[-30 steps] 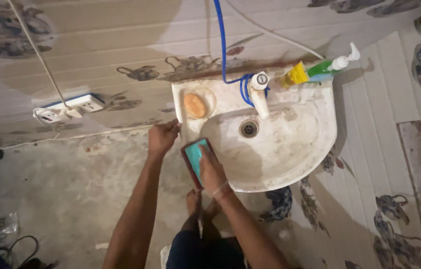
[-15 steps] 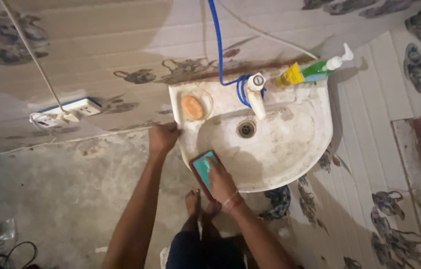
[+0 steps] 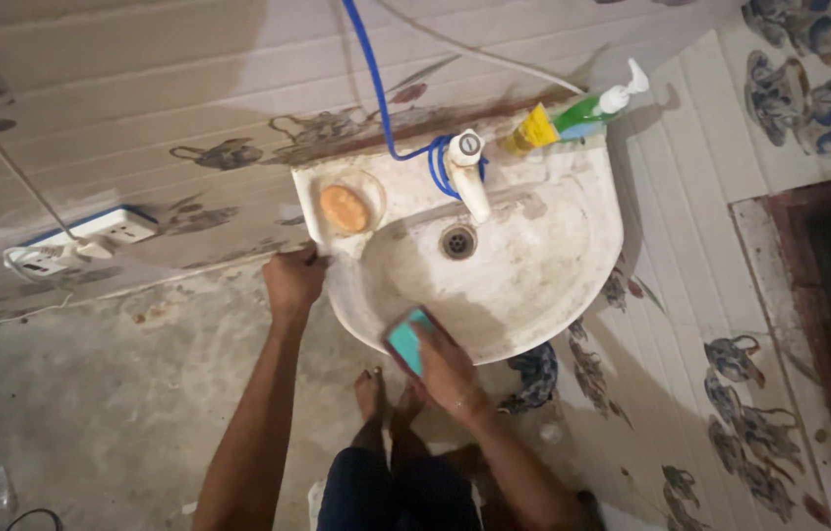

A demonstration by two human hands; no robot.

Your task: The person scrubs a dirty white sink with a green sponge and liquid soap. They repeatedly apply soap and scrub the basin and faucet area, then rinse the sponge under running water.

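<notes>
A stained white wall sink [image 3: 553,265] sits below me in the head view. My left hand [image 3: 292,280] grips the sink's left rim beside the soap recess. My right hand [image 3: 445,359] presses a teal sponge [image 3: 403,339] against the sink's front rim. An orange soap bar [image 3: 344,207] lies in the recess at the sink's back left. A white tap [image 3: 467,172] stands over the drain [image 3: 458,241]. My bare feet [image 3: 386,398] stand on the floor under the sink.
A green pump bottle [image 3: 597,106] and a yellow bottle [image 3: 528,131] lie on the sink's back ledge. A blue hose [image 3: 376,88] runs down the tiled wall to the tap. A white power strip [image 3: 91,236] hangs at the left. Bare concrete floor [image 3: 91,393] spreads left.
My right hand has slid the teal sponge along the sink's front rim toward the right. My left hand has stayed on the left rim.
</notes>
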